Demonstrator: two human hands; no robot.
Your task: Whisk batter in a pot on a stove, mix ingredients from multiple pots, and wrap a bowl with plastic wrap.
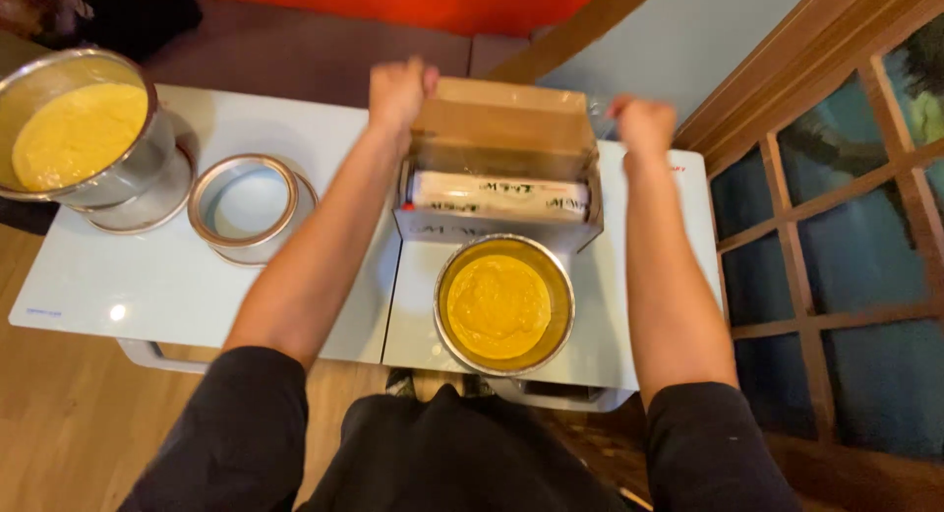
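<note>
Both hands, left hand [396,91] and right hand [644,124], grip the crosswise-lying wrap box [500,168] at its ends.

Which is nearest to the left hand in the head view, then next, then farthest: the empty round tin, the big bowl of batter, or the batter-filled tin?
From the left hand:
1. Empty round tin, down and to its left.
2. Batter-filled tin, below it at the table's near edge.
3. Big bowl of batter, at the table's far left.

Brown cardboard box [503,128], white roll [500,196] inside with black print. Yellow batter in silver round tin [504,304] and in silver bowl [77,128]. Empty silver ring tin [244,205]. Pale blue-white table [147,286]. Black sleeves [228,433]. Red wall [413,0].
</note>
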